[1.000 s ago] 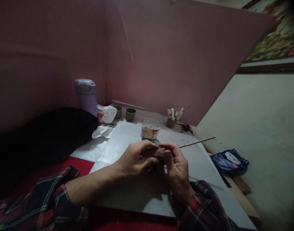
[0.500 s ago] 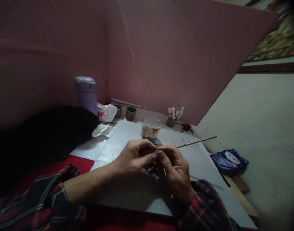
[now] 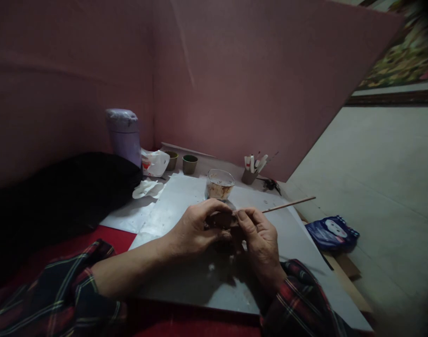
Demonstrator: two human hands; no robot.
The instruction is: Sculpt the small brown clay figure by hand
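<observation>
Nearest the viewer, dark plaid fabric sleeves [image 3: 59,285] with red and pale yellow lines, above a flat red table surface [image 3: 119,234]. Just beyond, over a flat white rectangular board [image 3: 293,234], the left hand [image 3: 194,230], curled and grasping a dull brown, clay-like lump [image 3: 221,219] between thumb and fingers. Opposite, the right hand [image 3: 263,238], thumb and fingers pinching the right end of the same lump. Position of lump: between both hands, partly hidden by fingers. From behind the right hand, a thin brown rod [image 3: 291,204], slanting up past the board's edge; near end hidden, so cannot tell whether also gripped. Left, a black, soft-looking heap of cloth [image 3: 62,201]. Right, off the board, a dark blue packet with a white oval motif [image 3: 335,234], beside tan cardboard-like sheets [image 3: 350,290]. Just past the fingers, a brown-stained clear glass bowl [image 3: 220,185], upright. Farther left, a crumpled white tissue [image 3: 147,188], a white plastic bag with red print [image 3: 156,164], a lidded lilac cylindrical flask [image 3: 124,140] and two small round grey-brown cups [image 3: 190,166]. Farther right, a grey-brown holder [image 3: 249,177] containing white pens [image 3: 251,164], near a small dark object [image 3: 272,186], too dim to identify. At the back, tall pink panels [image 3: 252,84]; rightward, a pale tiled wall [image 3: 382,178] and part of a framed multicoloured picture [image 3: 403,65].
</observation>
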